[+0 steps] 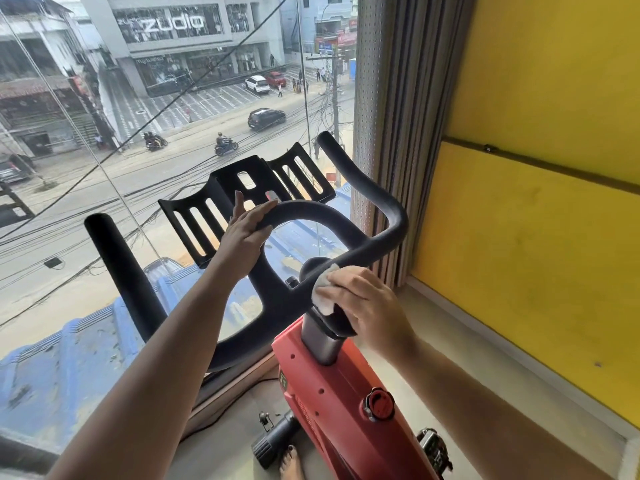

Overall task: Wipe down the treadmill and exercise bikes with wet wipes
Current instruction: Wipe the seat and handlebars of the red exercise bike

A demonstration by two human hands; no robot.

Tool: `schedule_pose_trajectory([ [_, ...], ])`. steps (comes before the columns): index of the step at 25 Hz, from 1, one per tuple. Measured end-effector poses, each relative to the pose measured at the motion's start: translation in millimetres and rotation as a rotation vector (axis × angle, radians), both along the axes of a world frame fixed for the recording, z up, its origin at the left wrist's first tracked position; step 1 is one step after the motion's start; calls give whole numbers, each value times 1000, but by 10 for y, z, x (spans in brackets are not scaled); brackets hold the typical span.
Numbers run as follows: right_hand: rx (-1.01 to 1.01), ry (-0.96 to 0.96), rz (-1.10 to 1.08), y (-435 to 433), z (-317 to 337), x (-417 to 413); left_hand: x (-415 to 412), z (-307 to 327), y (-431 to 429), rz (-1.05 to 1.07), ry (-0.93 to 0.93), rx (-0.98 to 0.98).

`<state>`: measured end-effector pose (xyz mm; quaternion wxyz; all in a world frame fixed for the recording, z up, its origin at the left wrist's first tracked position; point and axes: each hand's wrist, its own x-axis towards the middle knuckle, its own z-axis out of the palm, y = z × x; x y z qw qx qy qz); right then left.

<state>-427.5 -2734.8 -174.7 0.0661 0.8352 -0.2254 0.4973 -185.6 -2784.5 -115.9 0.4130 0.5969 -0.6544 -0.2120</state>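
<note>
A bare foot (pixel 291 462) stands on the floor beside the red bike (pixel 332 393), whose frame carries 1 red knob (pixel 379 404). A small label on the frame is too small to read.

Above the frame, the right hand (pixel 367 303) has its fingers curled over a white wipe (pixel 325 289) and presses it on the black handlebar (pixel 346 230), just where the bar meets the stem. From that grip the right branch of the bar runs up and to the right, bends, then turns back up and left to its tip. A stroke along that line looks like the natural next move, and the right hand is the nearer one for it.

The left hand (pixel 246 230) is farther out. It is wrapped over the bar's centre loop, with the thumb along the top and 1 finger raised against the slotted holder (pixel 249 188). It seems to steady the bar.

Beyond the window (pixel 104 202), across the street, a building's sign (pixel 173 24) reads "zudio". A yellow wall (pixel 536 237) fills the right side.
</note>
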Motion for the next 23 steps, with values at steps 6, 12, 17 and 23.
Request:
schedule_pose_trajectory([
  [6,268,-337,-449,-634,-70,-485,39,-54,-49,-32,70,-2],
  [12,357,-389,-369,3,-71,65,-4,-26,-33,-28,75,-11],
  [17,374,-62,-203,-416,510,-135,-4,-14,-27,-5,26,3],
  [23,795,698,-331,-656,1083,385,17,-51,-51,-10,27,-18],
])
